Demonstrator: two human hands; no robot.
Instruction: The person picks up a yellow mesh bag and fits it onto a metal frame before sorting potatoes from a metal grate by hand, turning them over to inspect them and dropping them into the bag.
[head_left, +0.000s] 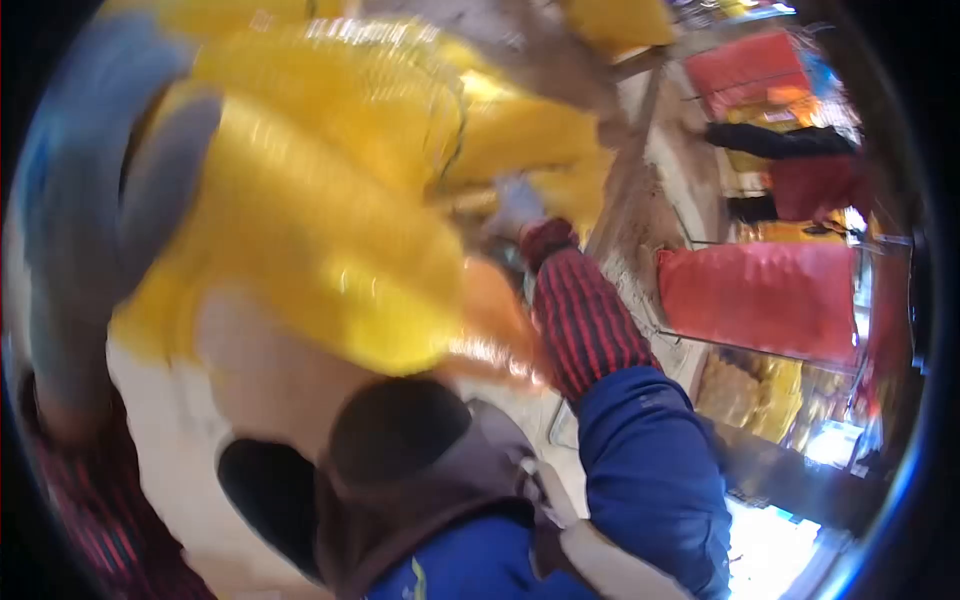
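Though blur makes it impossible to tell whether the left grip [75,230] or right grip [518,204] is clenched, yellow plastic [310,205] stretching between them could slip if pulled unevenly.

Glossy yellow sheeting [330,230] spreads from nine to twelve o'clock; a broad red rectangular sheet [760,300] is at three, a second red sheet [745,75] at two, a dark-sleeved person [815,185] between them.

So the floor [632,195] is all pale and brown patches, with shiny yellow plastic [350,110] spread over it, though blur hides which bits actually lie flat.
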